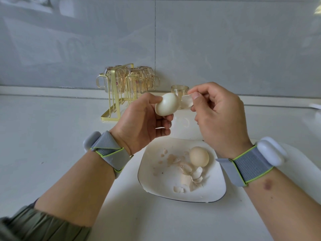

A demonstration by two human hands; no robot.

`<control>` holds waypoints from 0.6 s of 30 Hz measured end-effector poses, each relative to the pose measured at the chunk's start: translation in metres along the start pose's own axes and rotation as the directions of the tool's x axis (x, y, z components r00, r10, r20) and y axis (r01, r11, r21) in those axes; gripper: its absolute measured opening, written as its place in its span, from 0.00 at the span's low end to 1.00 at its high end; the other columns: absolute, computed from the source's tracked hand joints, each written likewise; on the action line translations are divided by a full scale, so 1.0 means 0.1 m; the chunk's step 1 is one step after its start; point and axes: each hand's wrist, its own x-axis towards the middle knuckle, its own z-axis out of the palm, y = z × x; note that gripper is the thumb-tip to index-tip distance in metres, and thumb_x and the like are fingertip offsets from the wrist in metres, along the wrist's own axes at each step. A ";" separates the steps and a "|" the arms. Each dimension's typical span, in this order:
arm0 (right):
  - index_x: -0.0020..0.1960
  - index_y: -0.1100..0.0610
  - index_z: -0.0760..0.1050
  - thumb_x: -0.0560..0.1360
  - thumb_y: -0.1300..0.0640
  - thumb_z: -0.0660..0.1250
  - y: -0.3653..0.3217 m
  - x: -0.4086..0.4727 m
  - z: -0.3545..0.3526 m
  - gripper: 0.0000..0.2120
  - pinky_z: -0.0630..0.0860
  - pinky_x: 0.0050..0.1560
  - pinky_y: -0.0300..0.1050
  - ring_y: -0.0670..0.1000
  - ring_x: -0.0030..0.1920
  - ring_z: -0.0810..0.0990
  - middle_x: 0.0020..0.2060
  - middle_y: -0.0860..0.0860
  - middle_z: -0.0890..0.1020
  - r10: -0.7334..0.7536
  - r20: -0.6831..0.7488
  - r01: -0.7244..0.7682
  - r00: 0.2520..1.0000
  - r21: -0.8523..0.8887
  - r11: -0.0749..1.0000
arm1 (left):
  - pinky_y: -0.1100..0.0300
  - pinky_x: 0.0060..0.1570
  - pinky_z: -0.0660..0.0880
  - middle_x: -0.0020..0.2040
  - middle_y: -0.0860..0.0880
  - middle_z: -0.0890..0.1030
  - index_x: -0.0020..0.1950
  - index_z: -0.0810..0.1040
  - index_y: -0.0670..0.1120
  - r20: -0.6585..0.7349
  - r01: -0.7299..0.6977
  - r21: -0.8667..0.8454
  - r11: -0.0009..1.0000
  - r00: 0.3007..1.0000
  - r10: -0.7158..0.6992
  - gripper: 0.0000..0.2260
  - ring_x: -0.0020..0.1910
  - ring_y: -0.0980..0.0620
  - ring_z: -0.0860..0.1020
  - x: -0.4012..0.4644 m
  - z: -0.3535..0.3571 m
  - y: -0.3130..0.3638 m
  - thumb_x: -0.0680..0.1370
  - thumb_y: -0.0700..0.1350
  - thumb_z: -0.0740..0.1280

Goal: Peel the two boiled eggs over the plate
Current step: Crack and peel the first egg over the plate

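My left hand point(140, 120) holds a smooth white peeled egg point(166, 104) in its fingertips, above and behind the plate. Just to its right, my right hand point(218, 115) pinches a curled piece of eggshell point(187, 101) between thumb and forefinger, close to the egg's right end. Below the hands lies a white plate with a dark rim point(147, 173). On it rests a second egg point(199, 156), beige and in its shell, beside a pile of shell fragments point(189, 176).
A gold wire rack with upturned glass cups point(129, 80) stands at the back against the grey tiled wall. A single glass cup point(179, 90) sits behind the hands. The plate rests on a white countertop point(52, 136).
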 end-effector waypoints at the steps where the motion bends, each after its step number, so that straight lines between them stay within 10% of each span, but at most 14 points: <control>1: 0.48 0.55 0.81 0.79 0.58 0.64 0.00 0.00 0.00 0.07 0.76 0.37 0.50 0.53 0.32 0.79 0.32 0.51 0.81 0.009 -0.009 -0.009 1.000 0.002 1.000 | 0.56 0.36 0.71 0.35 0.45 0.74 0.54 0.76 0.39 -0.002 -0.001 -0.007 1.000 1.000 0.001 0.18 0.32 0.49 0.70 0.00 0.00 0.01 0.74 0.50 0.58; 10: 0.44 0.57 0.82 0.79 0.58 0.63 -0.07 -0.01 -0.03 0.11 0.69 0.31 0.47 0.56 0.29 0.72 0.26 0.58 0.74 0.040 0.039 -0.043 0.998 0.095 0.995 | 0.56 0.36 0.71 0.35 0.45 0.73 0.54 0.77 0.38 0.013 -0.002 -0.043 0.999 1.000 0.003 0.20 0.32 0.49 0.70 -0.02 0.02 0.03 0.71 0.50 0.58; 18: 0.64 0.53 0.76 0.78 0.57 0.60 -0.14 -0.03 -0.02 0.16 0.77 0.45 0.52 0.54 0.39 0.79 0.48 0.51 0.79 0.031 0.201 -0.047 0.979 0.076 0.996 | 0.54 0.36 0.72 0.36 0.45 0.76 0.54 0.76 0.38 -0.083 -0.008 0.054 0.999 0.996 0.013 0.17 0.32 0.48 0.72 -0.02 0.05 0.00 0.70 0.46 0.64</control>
